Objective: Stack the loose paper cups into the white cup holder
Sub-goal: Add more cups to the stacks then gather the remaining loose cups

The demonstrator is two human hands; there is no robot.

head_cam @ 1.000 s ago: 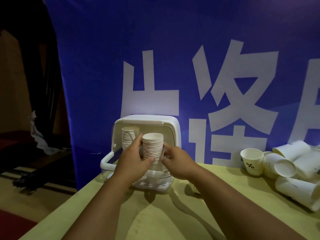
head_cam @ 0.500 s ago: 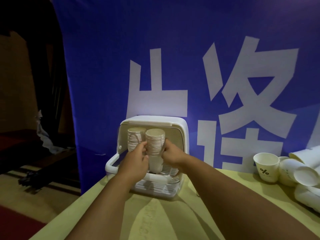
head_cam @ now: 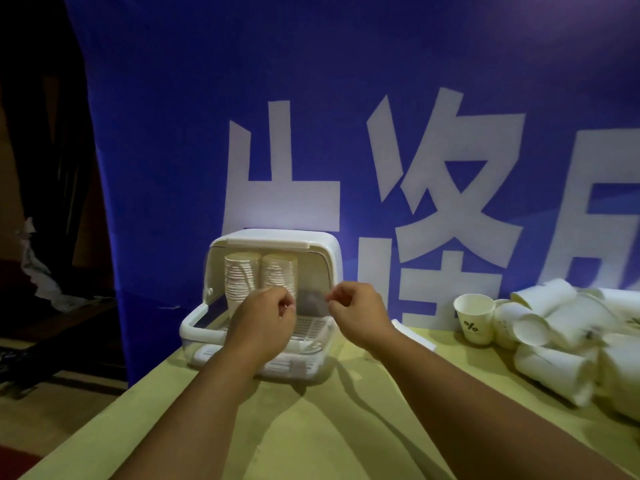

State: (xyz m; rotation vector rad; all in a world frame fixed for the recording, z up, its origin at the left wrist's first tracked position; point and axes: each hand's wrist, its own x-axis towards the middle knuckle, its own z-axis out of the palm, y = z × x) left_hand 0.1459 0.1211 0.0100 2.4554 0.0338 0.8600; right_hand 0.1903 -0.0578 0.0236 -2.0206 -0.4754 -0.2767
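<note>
The white cup holder (head_cam: 273,238) stands open at the back left of the table. Two tall stacks of paper cups stand side by side inside it, the left stack (head_cam: 240,277) and the right stack (head_cam: 281,271). My left hand (head_cam: 264,320) hovers just in front of the stacks with curled fingers and holds nothing. My right hand (head_cam: 360,315) hangs level with it to the right, fingers also curled and empty. A pile of loose white cups (head_cam: 550,327) lies at the table's right, with one upright printed cup (head_cam: 473,317) beside it.
A yellow-green table (head_cam: 311,427) carries everything. A blue banner (head_cam: 346,98) with large white characters hangs close behind the holder. To the left the table ends, with a dark floor and crumpled white material (head_cam: 38,275) beyond.
Both hands carried the cup stack into the holder, set it beside the left stack, then let go and drew back toward me.
</note>
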